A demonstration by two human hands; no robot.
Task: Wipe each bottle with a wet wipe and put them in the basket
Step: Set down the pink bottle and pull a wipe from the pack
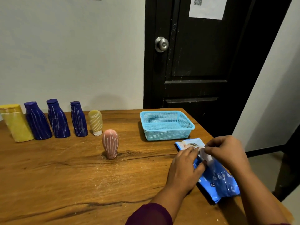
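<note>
Several bottles streaked with white marks stand in a row at the table's back left: a yellow bottle, three dark blue bottles and a small beige tube. A pink tube stands alone nearer the middle. The light blue basket holds nothing and sits at the back right. In front of it lies a blue wet wipe pack. My left hand presses down on the pack. My right hand pinches a white wipe at the pack's opening.
The wooden table ends just right of the wipe pack. A black door with a metal knob stands behind the basket. A pale wall runs behind the bottles.
</note>
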